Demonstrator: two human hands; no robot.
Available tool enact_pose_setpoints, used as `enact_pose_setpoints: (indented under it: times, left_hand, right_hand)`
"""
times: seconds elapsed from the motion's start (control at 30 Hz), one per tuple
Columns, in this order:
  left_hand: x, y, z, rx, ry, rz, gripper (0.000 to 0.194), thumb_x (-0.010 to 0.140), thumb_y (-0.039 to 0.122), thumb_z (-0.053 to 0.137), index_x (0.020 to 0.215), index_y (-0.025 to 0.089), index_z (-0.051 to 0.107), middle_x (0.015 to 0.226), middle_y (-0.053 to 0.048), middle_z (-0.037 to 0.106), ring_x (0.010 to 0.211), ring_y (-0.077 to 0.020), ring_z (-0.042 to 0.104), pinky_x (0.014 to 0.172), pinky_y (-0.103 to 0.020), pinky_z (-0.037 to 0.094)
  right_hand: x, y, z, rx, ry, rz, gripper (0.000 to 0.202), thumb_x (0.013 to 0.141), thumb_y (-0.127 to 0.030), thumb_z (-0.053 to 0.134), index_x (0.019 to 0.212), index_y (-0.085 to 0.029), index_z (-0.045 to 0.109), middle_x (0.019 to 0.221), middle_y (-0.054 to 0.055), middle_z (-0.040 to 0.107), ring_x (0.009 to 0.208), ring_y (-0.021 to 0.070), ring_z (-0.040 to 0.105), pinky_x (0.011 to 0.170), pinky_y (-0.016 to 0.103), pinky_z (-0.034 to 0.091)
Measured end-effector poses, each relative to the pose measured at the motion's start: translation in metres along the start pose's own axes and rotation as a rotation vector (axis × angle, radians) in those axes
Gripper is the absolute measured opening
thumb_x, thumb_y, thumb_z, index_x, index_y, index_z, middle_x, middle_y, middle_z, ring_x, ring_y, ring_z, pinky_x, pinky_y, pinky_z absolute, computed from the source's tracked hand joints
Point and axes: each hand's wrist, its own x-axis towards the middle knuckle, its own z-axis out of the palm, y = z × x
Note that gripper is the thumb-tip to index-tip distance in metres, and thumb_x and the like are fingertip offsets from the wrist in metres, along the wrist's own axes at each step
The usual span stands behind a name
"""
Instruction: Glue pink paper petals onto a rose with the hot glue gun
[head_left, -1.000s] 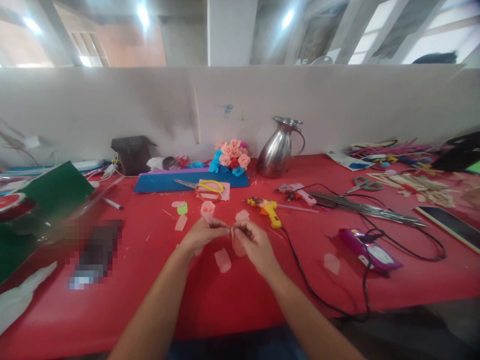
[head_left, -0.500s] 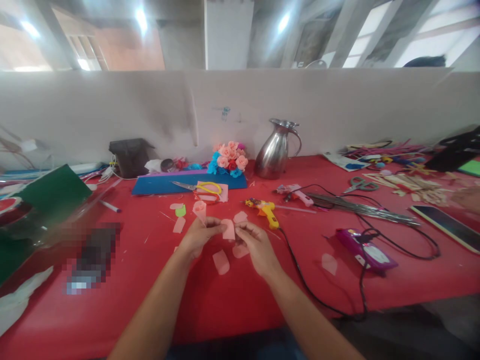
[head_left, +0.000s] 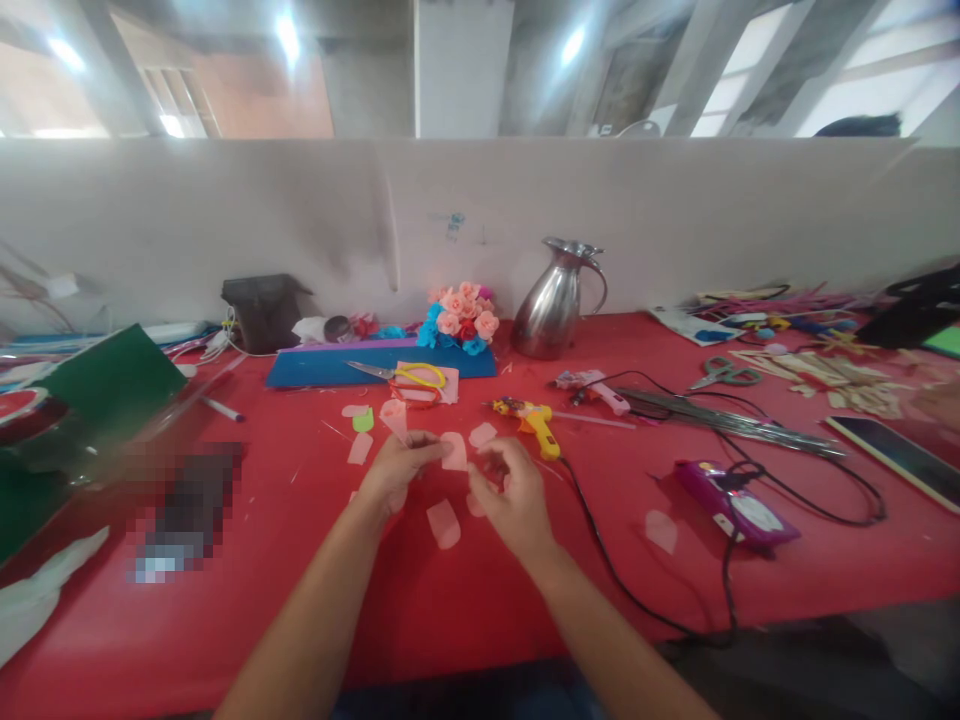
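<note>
Closest to me is the bare front stretch of the red table (head_left: pixel 442 620), with a loose pink petal (head_left: pixel 444 525) lying flat on it between my forearms. Just past it, I have the left hand (head_left: pixel 399 475) in a narrow pinch, thumb against finger, on a pink paper petal (head_left: pixel 454 453); the same hand also holds a rolled pink flower (head_left: pixel 394 416), which rises above the knuckles. The right hand (head_left: pixel 517 498) is beside that petal, thumb and fingertips slightly parted, and I see nothing between them. Another petal (head_left: pixel 482 435) lies just beyond its fingers.

To my right, a purple power box (head_left: pixel 739 508) sits with a black cord plugged into it. Farther out, the yellow glue gun (head_left: pixel 538 428) lies near the right hand, and the pink glue gun (head_left: pixel 604 392) is behind it, close to a bundle of metal wires (head_left: pixel 739 419). Left of these, the yellow-handled scissors (head_left: pixel 391 374) lie across the blue board (head_left: pixel 319 369). At the back I have a cluster of pink, blue and red paper flowers (head_left: pixel 463 315) and a steel jug (head_left: pixel 553 302) standing upright before the pale wall (head_left: pixel 300 215).
</note>
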Motion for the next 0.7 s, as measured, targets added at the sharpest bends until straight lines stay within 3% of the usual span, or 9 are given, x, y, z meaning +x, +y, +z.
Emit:
enact_pose_setpoints:
  times: [0.07,0.17,0.3,0.5,0.7]
  left_hand:
    - [0.001,-0.002,0.001,0.005,0.011,-0.008,0.035,0.049,0.037,0.079,0.065,0.013,0.059,0.053,0.005,0.049,0.041,-0.0023,0.031,0.042,-0.02,0.02]
    - [0.0,-0.003,0.003,0.01,0.023,-0.019,0.036,0.048,0.038,0.079,0.064,0.014,0.058,0.053,0.005,0.05,0.041,-0.0027,0.032,0.042,-0.02,0.021]
    - [-0.001,-0.003,0.005,0.013,0.028,-0.011,0.036,0.049,0.039,0.079,0.062,0.014,0.058,0.051,0.005,0.05,0.04,-0.0021,0.03,0.042,-0.021,0.021]
    - [0.002,-0.004,0.004,-0.022,-0.004,-0.041,0.034,0.058,0.043,0.072,0.063,0.012,0.059,0.052,0.001,0.056,0.035,-0.0005,0.022,0.04,-0.022,0.014]
    - [0.0,-0.002,0.0,0.0,-0.041,-0.072,0.027,0.053,0.025,0.075,0.075,0.012,0.065,0.063,-0.001,0.061,0.042,-0.0022,0.037,0.043,-0.021,0.023]
  right_hand:
    - [-0.003,-0.001,0.003,-0.199,-0.022,-0.217,0.011,0.073,-0.021,0.058,0.084,-0.024,0.06,0.09,0.006,0.061,0.089,0.022,0.055,0.081,0.036,0.044]
    - [-0.004,-0.002,0.008,-0.321,-0.079,-0.324,0.013,0.074,-0.019,0.056,0.085,-0.024,0.062,0.09,0.006,0.062,0.092,0.023,0.054,0.084,0.038,0.043]
    - [0.0,0.001,0.012,-0.306,-0.062,-0.279,0.012,0.076,-0.017,0.053,0.081,-0.024,0.062,0.084,0.005,0.064,0.087,0.022,0.056,0.08,0.037,0.044]
    - [0.002,0.009,0.012,-0.185,-0.018,-0.072,0.006,0.074,-0.018,0.055,0.074,-0.022,0.06,0.078,0.004,0.064,0.075,0.0198,0.058,0.069,0.032,0.047]
    - [0.004,0.008,0.01,-0.087,-0.023,0.029,0.006,0.075,-0.024,0.054,0.073,-0.021,0.059,0.075,0.003,0.065,0.066,0.0173,0.057,0.062,0.03,0.045]
